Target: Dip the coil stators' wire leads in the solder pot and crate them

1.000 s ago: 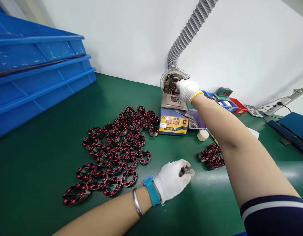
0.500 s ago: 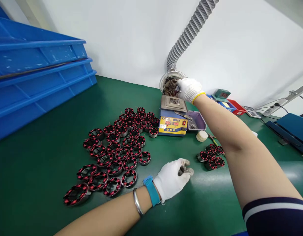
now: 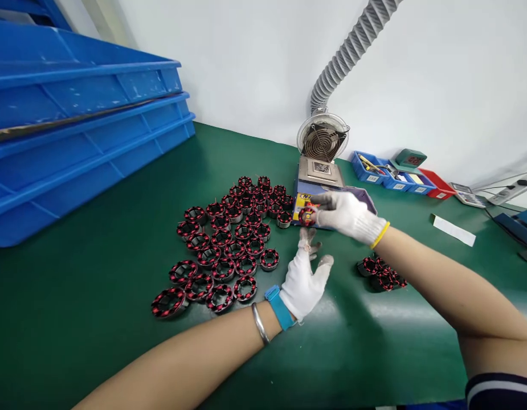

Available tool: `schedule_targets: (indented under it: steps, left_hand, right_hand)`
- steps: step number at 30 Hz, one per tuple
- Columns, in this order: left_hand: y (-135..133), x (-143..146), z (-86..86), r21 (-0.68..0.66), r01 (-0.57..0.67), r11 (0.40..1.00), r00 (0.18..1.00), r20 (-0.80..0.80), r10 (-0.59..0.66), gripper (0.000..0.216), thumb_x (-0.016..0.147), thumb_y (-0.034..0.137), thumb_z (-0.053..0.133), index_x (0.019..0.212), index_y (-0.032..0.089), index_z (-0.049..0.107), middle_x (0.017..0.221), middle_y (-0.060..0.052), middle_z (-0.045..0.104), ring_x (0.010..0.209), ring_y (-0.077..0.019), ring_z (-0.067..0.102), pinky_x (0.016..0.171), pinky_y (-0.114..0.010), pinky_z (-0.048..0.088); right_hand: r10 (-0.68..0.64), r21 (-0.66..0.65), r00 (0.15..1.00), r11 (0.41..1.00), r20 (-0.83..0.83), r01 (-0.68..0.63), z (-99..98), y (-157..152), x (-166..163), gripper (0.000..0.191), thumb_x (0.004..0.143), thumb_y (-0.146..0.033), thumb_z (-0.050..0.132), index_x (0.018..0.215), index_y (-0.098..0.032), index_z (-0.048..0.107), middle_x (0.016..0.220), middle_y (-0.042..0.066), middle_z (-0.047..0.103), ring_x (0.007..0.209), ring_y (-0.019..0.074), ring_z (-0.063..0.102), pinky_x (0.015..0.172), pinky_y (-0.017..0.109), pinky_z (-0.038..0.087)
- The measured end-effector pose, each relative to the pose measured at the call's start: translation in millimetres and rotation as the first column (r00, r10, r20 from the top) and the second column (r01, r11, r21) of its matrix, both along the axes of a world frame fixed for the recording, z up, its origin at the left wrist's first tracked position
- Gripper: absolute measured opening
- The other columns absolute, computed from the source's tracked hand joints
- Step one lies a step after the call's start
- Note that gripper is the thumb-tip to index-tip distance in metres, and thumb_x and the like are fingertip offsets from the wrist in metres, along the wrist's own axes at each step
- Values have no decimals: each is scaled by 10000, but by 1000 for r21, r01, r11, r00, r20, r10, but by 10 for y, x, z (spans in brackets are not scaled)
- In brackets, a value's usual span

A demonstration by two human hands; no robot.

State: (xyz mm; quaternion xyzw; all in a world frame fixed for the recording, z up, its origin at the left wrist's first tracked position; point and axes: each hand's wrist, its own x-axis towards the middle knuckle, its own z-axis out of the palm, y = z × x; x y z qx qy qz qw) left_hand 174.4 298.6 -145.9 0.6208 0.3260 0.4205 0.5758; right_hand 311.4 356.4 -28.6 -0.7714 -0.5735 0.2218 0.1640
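My right hand (image 3: 344,216), in a white glove with dark fingertips, pinches a small ring-shaped motor stator (image 3: 306,216) with red windings in front of the solder pot (image 3: 317,176). Just below it, my left hand (image 3: 308,279), gloved too, has its fingers and thumb apart, and nothing shows between them. Its fingertips are close under the held stator; whether they touch it I cannot tell. To the left, several similar stators (image 3: 223,269) stand in a wide cluster on the green table. A smaller group of stators (image 3: 383,276) sits below my right forearm.
Blue crates (image 3: 130,119) are stacked at the left. A round fume fan (image 3: 322,141) with a grey duct (image 3: 352,57) stands behind the pot. Small blue bins (image 3: 370,175), a red bin (image 3: 438,188) and a white strip (image 3: 453,229) lie to the right.
My right hand has come down from above the solder pot, with the stator now plainly visible. My left hand has risen towards it and opened; the dark piece between its fingers no longer shows.
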Motion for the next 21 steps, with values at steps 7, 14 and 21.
schedule_targets:
  steps: [7,14,21]
  left_hand:
    - [-32,-29,20,43,-7,999,987,-160,14,707,882,411,502,1460,108,229,1359,-192,525,1258,-275,514,1077,-441,399]
    - [-26,-37,93,8,17,1000,963,-269,-14,812,829,428,564,1480,110,196,1262,-189,601,1201,-316,559,1029,-479,443]
    - [-41,19,2,48,78,996,988,-139,-70,860,833,330,574,1514,174,72,1523,-158,321,1241,-244,535,1053,-408,448]
  right_hand:
    - [59,-45,952,996,-300,-76,-222,-341,-28,441,793,-467,623,1181,-258,652,918,9,722,868,210,677,786,317,556]
    - [-109,-236,890,972,-443,2,-193,-283,49,292,780,-453,644,962,-228,678,785,5,711,715,162,683,652,248,566]
    - [10,34,978,999,211,-18,179,119,220,447,731,-407,660,1159,-277,667,984,-1,722,894,213,665,750,308,540]
